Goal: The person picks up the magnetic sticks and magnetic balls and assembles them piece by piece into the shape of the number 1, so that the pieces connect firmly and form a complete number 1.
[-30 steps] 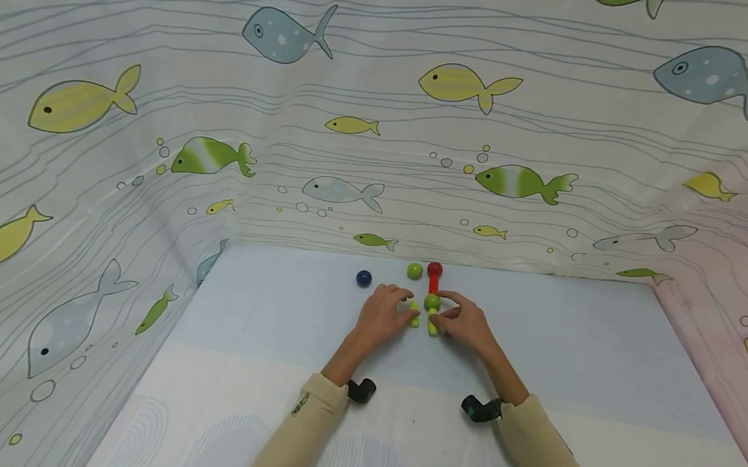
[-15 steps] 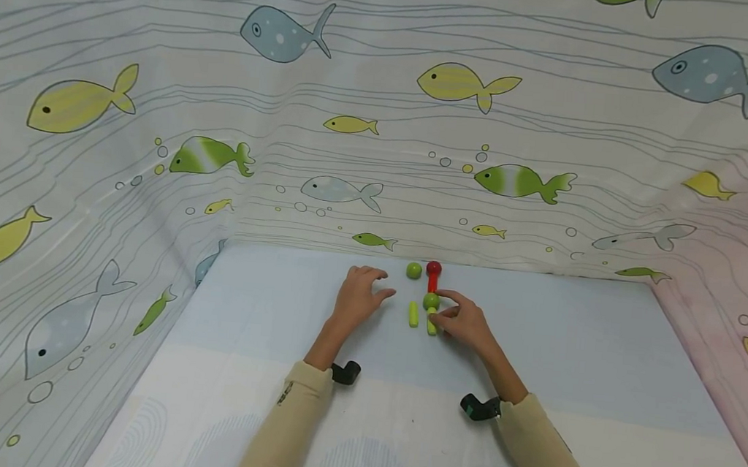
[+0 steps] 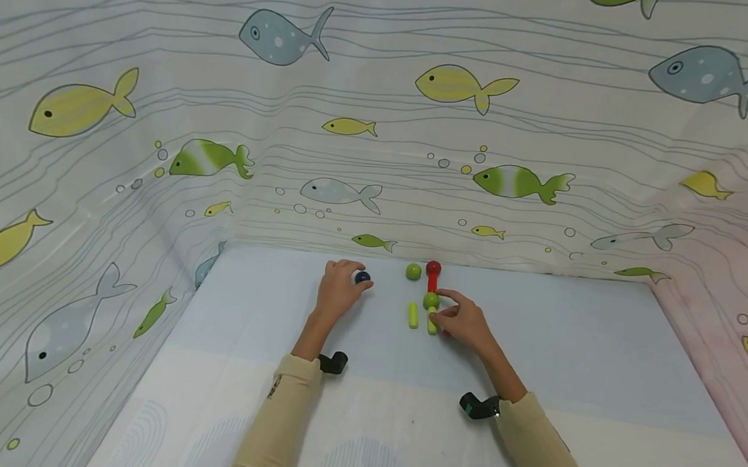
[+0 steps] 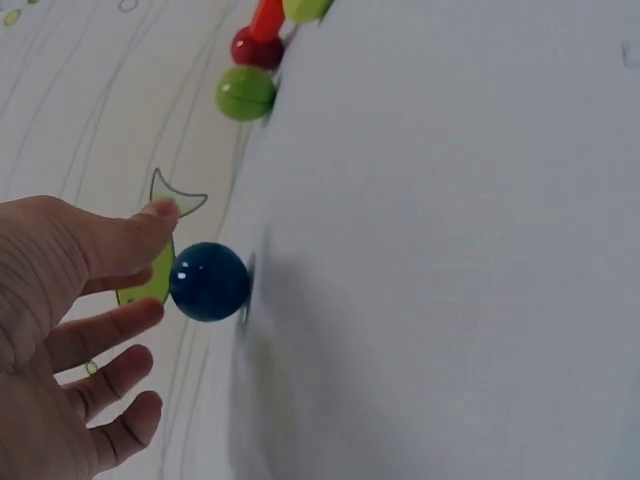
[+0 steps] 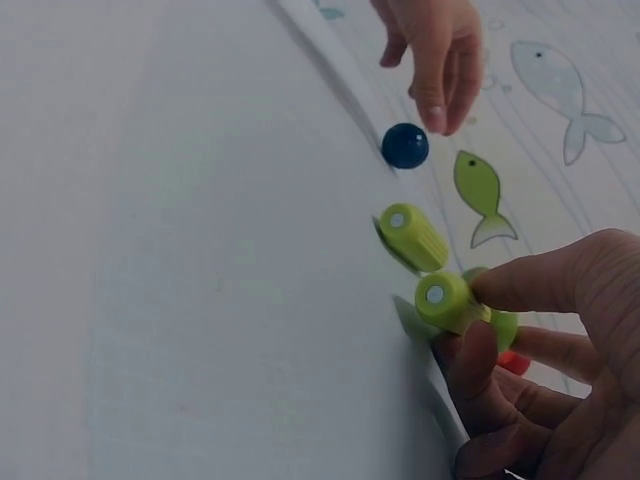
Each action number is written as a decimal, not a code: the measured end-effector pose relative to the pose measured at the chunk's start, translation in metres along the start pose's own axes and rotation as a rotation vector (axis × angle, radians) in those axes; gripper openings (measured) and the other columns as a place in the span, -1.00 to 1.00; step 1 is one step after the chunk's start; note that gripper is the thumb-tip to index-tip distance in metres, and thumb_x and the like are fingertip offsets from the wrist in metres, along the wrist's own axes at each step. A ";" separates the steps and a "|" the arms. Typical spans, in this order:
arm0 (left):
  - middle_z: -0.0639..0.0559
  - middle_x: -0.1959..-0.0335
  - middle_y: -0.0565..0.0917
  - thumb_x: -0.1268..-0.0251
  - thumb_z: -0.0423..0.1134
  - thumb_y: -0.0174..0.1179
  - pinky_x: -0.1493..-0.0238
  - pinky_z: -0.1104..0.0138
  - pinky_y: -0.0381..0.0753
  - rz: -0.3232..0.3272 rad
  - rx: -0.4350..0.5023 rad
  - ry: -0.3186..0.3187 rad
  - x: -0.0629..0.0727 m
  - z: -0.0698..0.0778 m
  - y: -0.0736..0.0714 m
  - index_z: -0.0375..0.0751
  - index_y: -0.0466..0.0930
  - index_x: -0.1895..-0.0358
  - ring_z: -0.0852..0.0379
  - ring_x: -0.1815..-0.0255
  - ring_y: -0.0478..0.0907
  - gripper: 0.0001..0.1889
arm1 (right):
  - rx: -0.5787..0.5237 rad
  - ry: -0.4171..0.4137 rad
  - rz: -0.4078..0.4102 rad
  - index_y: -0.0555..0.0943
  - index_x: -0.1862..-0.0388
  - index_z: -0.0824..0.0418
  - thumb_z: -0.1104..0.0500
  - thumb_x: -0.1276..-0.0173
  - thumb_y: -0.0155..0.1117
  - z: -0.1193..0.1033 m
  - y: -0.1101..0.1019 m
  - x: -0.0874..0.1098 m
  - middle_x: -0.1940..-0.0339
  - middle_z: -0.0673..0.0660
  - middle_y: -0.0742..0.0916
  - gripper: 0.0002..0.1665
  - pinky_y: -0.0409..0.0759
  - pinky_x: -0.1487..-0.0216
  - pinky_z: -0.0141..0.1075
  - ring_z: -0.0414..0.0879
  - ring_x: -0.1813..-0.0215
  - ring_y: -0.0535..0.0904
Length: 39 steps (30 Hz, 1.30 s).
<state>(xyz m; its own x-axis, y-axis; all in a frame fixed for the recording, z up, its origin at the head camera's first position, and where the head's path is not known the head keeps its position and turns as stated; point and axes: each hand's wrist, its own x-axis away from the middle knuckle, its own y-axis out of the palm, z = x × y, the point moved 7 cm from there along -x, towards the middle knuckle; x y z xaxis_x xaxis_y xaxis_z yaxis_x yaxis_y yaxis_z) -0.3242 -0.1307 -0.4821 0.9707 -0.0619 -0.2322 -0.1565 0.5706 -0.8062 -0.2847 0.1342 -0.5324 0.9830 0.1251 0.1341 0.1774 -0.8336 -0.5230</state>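
A dark blue ball (image 4: pixel 210 282) lies on the table, and my left hand (image 3: pixel 338 289) is beside it. In the left wrist view the thumb and fingers are spread around the ball's near side, without a visible pinch. My right hand (image 3: pixel 468 323) pinches a yellow-green stick (image 5: pixel 450 303) with a silvery round end. That stick lines up with a green ball (image 3: pixel 431 301), a red stick (image 3: pixel 432 283) and a red ball (image 3: pixel 433 268) in one chain. Fingers partly cover the chain in the right wrist view.
A second yellow-green stick (image 3: pixel 413 315) lies just left of the chain. A loose green ball (image 3: pixel 413 271) sits near the red ball. Behind them the table (image 3: pixel 576 352) meets a fish-printed cloth wall (image 3: pixel 415 215); similar cloth rises at both sides.
My left hand has moved left, away from the loose yellow-green stick, and come to the blue ball. The right hand keeps its pinch on its stick with hardly any movement.
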 end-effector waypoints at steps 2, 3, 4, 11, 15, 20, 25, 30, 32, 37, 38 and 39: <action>-0.14 -0.08 0.63 -0.16 -0.15 0.45 -0.03 0.07 0.45 -0.004 0.003 -0.010 0.000 -0.003 0.001 -0.21 0.69 -0.01 -0.15 -0.07 0.41 -0.63 | 0.000 0.006 0.001 0.46 -0.37 0.09 0.06 -0.29 0.40 0.000 0.000 0.000 0.23 0.15 0.74 -0.32 0.58 0.34 -0.24 -0.08 0.36 0.64; -0.14 -0.08 0.64 -0.17 -0.15 0.45 -0.02 0.07 0.45 -0.008 0.000 -0.017 0.000 -0.004 0.001 -0.21 0.69 -0.01 -0.15 -0.07 0.41 -0.63 | 0.001 0.007 0.000 0.45 -0.37 0.09 0.06 -0.29 0.40 -0.001 0.000 0.000 0.23 0.15 0.74 -0.33 0.58 0.33 -0.24 -0.07 0.36 0.64; -0.14 -0.07 0.64 -0.17 -0.16 0.45 -0.01 0.07 0.46 -0.009 -0.004 -0.019 0.000 -0.005 0.001 -0.20 0.69 -0.01 -0.15 -0.06 0.42 -0.64 | 0.001 0.009 0.002 0.46 -0.37 0.08 0.06 -0.29 0.40 -0.001 -0.001 0.000 0.23 0.15 0.74 -0.33 0.58 0.32 -0.24 -0.07 0.36 0.64; -0.12 -0.08 0.65 -0.20 -0.17 0.42 0.03 0.06 0.50 -0.041 -0.020 -0.055 0.001 -0.010 0.006 -0.16 0.68 -0.05 -0.14 -0.07 0.43 -0.64 | -0.012 0.017 -0.001 0.46 -0.37 0.07 0.06 -0.30 0.38 -0.003 0.000 0.001 0.27 0.13 0.74 -0.35 0.57 0.34 -0.24 -0.07 0.41 0.62; -0.09 -0.09 0.66 -0.20 -0.19 0.42 0.05 0.09 0.49 -0.045 -0.017 -0.066 0.000 -0.013 0.008 -0.15 0.66 -0.08 -0.11 -0.04 0.44 -0.63 | -0.016 0.012 -0.002 0.46 -0.36 0.07 0.06 -0.30 0.37 -0.004 0.000 0.001 0.27 0.13 0.74 -0.35 0.57 0.36 -0.24 -0.07 0.42 0.62; -0.09 -0.04 0.68 -0.21 -0.24 0.39 0.10 0.09 0.50 -0.041 0.008 -0.076 0.002 -0.016 0.011 -0.14 0.66 -0.08 -0.10 0.02 0.47 -0.65 | -0.016 0.007 0.003 0.47 -0.36 0.07 0.06 -0.30 0.38 -0.003 0.000 0.001 0.28 0.13 0.74 -0.36 0.56 0.37 -0.25 -0.07 0.42 0.61; -0.11 0.04 0.71 -0.20 -0.26 0.39 0.14 0.09 0.51 -0.023 0.034 -0.050 0.004 -0.015 0.011 -0.17 0.66 -0.05 -0.11 0.07 0.50 -0.67 | -0.014 0.026 0.006 0.46 -0.37 0.05 0.04 -0.31 0.37 -0.001 0.000 0.000 0.25 0.14 0.74 -0.35 0.57 0.34 -0.25 -0.06 0.40 0.62; -0.12 0.08 0.72 -0.19 -0.25 0.40 0.15 0.10 0.51 -0.022 0.039 -0.032 0.005 -0.013 0.013 -0.18 0.67 -0.03 -0.11 0.08 0.50 -0.68 | -0.012 0.039 0.006 0.46 -0.37 0.05 0.03 -0.30 0.38 0.001 0.000 -0.001 0.25 0.14 0.74 -0.34 0.57 0.32 -0.24 -0.06 0.40 0.62; -0.12 0.08 0.72 -0.19 -0.25 0.40 0.12 0.10 0.51 -0.026 0.038 -0.035 0.006 -0.013 0.013 -0.18 0.67 -0.02 -0.11 0.07 0.51 -0.68 | -0.006 0.038 0.002 0.45 -0.37 0.06 0.03 -0.30 0.37 0.000 -0.001 -0.001 0.25 0.14 0.74 -0.34 0.58 0.32 -0.24 -0.06 0.40 0.63; -0.09 0.08 0.72 -0.19 -0.24 0.41 0.10 0.12 0.51 -0.032 0.031 -0.026 0.008 -0.012 0.014 -0.17 0.68 -0.01 -0.09 0.06 0.51 -0.68 | 0.006 0.040 -0.005 0.44 -0.38 0.07 0.03 -0.30 0.37 -0.001 -0.001 -0.001 0.26 0.14 0.74 -0.33 0.58 0.31 -0.23 -0.07 0.39 0.62; -0.09 0.08 0.72 -0.19 -0.23 0.41 0.11 0.12 0.51 -0.033 0.031 -0.021 0.009 -0.011 0.014 -0.17 0.68 -0.01 -0.09 0.06 0.51 -0.68 | 0.007 0.040 -0.006 0.44 -0.38 0.07 0.03 -0.31 0.37 -0.001 -0.001 -0.001 0.27 0.14 0.74 -0.33 0.58 0.32 -0.23 -0.07 0.39 0.62; -0.08 0.08 0.72 -0.19 -0.22 0.41 0.12 0.13 0.51 -0.034 0.029 -0.015 0.009 -0.010 0.014 -0.16 0.68 -0.01 -0.08 0.07 0.51 -0.68 | 0.006 0.040 -0.006 0.43 -0.39 0.07 0.04 -0.31 0.37 -0.001 -0.001 -0.001 0.27 0.14 0.74 -0.32 0.57 0.32 -0.23 -0.06 0.39 0.61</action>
<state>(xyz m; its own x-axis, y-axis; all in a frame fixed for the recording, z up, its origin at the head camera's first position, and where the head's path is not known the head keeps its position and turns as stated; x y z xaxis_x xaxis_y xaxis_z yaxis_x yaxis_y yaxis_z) -0.3190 -0.1312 -0.5009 0.9781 -0.0691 -0.1963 -0.1181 0.5922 -0.7971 -0.2858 0.1344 -0.5314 0.9793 0.1088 0.1709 0.1842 -0.8295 -0.5272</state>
